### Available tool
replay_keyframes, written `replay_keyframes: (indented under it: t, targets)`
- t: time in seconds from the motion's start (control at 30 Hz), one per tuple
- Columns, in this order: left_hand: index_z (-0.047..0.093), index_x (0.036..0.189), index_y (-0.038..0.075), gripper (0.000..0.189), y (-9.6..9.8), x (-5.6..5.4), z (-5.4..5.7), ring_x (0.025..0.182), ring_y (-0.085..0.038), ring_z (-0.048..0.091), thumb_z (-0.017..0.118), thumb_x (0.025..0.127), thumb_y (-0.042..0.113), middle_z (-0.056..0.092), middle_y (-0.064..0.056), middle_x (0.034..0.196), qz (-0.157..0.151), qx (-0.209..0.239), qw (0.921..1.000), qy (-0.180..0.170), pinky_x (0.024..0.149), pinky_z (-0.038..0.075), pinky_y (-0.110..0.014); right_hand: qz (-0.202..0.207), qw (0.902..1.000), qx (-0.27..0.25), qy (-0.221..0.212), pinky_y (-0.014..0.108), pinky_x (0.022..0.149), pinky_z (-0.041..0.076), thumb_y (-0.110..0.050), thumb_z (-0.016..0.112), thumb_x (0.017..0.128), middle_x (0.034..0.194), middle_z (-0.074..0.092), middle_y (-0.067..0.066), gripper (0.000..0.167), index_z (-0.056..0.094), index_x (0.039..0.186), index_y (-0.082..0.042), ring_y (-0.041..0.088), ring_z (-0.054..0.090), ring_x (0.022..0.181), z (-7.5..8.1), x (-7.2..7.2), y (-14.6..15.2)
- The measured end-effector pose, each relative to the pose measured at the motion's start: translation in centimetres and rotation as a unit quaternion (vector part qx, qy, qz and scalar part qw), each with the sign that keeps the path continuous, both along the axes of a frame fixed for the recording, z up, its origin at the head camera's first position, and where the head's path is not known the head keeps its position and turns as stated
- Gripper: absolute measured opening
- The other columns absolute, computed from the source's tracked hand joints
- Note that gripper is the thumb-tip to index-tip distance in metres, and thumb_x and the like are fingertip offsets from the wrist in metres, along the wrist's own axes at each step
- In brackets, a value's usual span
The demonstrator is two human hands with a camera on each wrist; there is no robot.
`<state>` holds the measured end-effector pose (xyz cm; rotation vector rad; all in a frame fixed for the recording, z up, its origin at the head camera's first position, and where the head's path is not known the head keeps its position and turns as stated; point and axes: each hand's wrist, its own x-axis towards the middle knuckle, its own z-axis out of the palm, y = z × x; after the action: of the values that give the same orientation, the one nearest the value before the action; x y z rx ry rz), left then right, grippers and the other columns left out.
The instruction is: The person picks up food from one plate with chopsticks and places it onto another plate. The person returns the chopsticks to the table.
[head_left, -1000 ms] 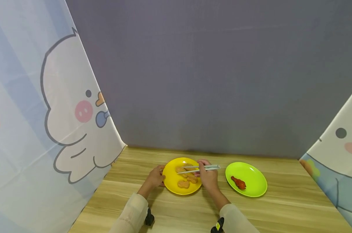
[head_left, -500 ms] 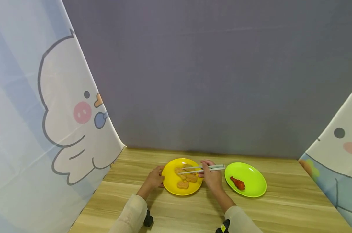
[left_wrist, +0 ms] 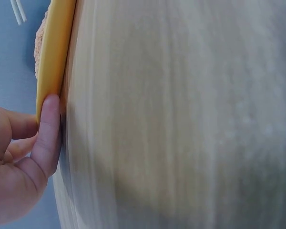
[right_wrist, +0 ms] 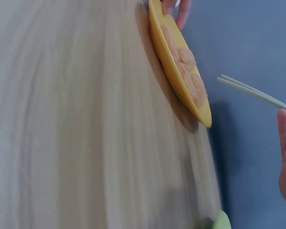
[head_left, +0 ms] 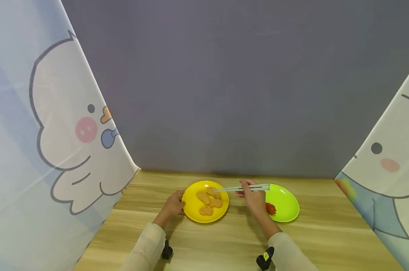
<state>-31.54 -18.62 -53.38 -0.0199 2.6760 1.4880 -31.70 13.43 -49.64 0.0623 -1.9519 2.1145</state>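
Note:
My left hand point(head_left: 174, 203) pinches the left rim of a yellow plate point(head_left: 190, 206). Up close in the left wrist view, thumb and fingers lie on either side of that plate's edge point(left_wrist: 58, 43). Several golden-brown chicken nuggets point(head_left: 206, 211) lie on the plate. A pair of pale chopsticks point(head_left: 236, 189) is held by my right hand point(head_left: 256, 200). Their tips sit close together and overlap the upper nugget in the head view. In the right wrist view the chopsticks point(right_wrist: 260, 94) are above the plate, with nothing between their tips.
To the right stands a lime-green plate point(head_left: 289, 207) bearing a reddish-brown drumstick point(head_left: 270, 209), partly hidden behind the right hand. Both plates are on a wood-grain table point(head_left: 207, 244). A grey curtain point(head_left: 224, 94) rises at the back, with cartoon-printed cloths at both sides.
My right hand has moved right, away from the yellow plate, drawing the chopsticks back from the nuggets. Their tips, apart before, have come together. The left hand stays on the rim.

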Motion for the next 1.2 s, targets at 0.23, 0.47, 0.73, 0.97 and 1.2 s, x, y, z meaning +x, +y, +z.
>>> replay_keyframes:
  t: [0.23, 0.47, 0.73, 0.97, 1.2]
  targets:
    - [0.046, 0.146, -0.002, 0.049, -0.2, -0.5, 0.6, 0.072, -0.021, 0.071, 0.055, 0.098, -0.007, 0.064, -0.027, 0.110, 0.004, 0.001, 1.0000, 0.008, 0.061, 0.065, -0.036, 0.002, 0.9991, 0.039, 0.017, 0.026, 0.065, 0.064, -0.022, 0.060, 0.103, 0.096, 0.074, 0.026, 0.031, 0.069, 0.111, 0.007, 0.017, 0.077, 0.069, 2.0, -0.6, 2.1]
    - [0.048, 0.145, -0.001, 0.049, -0.2, -0.1, 0.5, 0.071, -0.021, 0.071, 0.054, 0.097, -0.008, 0.064, -0.027, 0.109, 0.009, 0.014, 0.9999, 0.005, 0.060, 0.065, -0.038, 0.010, 0.9977, 0.067, -0.006, 0.024, 0.062, 0.064, -0.031, 0.056, 0.105, 0.096, 0.077, 0.015, 0.038, 0.067, 0.119, 0.003, 0.013, 0.077, 0.074, 3.5, -0.1, 4.6]
    - [0.049, 0.144, -0.001, 0.048, -0.3, 0.3, 0.5, 0.068, -0.021, 0.070, 0.054, 0.097, -0.008, 0.065, -0.024, 0.102, 0.012, 0.008, 0.9999, 0.007, 0.060, 0.065, -0.037, 0.014, 0.9998, 0.015, -0.006, 0.029, 0.063, 0.065, -0.021, 0.053, 0.107, 0.085, 0.067, -0.005, 0.028, 0.065, 0.115, 0.002, 0.015, 0.076, 0.070, 3.9, 0.1, 8.0]
    - [0.048, 0.146, 0.000, 0.048, -0.1, 0.3, 0.5, 0.069, -0.021, 0.071, 0.054, 0.098, -0.006, 0.065, -0.024, 0.105, 0.007, 0.004, 1.0000, -0.004, 0.061, 0.065, -0.036, 0.014, 0.9994, 0.031, -0.002, 0.031, 0.058, 0.064, -0.018, 0.051, 0.107, 0.084, 0.067, 0.006, 0.019, 0.067, 0.104, -0.010, 0.015, 0.075, 0.065, 3.9, 1.1, 11.6]
    - [0.048, 0.146, 0.001, 0.048, -0.2, 0.4, 0.6, 0.072, -0.021, 0.071, 0.053, 0.099, -0.006, 0.065, -0.025, 0.108, 0.013, 0.007, 0.9999, -0.008, 0.062, 0.065, -0.037, 0.006, 0.9990, 0.045, 0.006, 0.029, 0.055, 0.062, -0.014, 0.050, 0.106, 0.079, 0.066, 0.005, 0.020, 0.068, 0.100, -0.016, 0.014, 0.074, 0.061, 3.7, 2.0, 14.1]
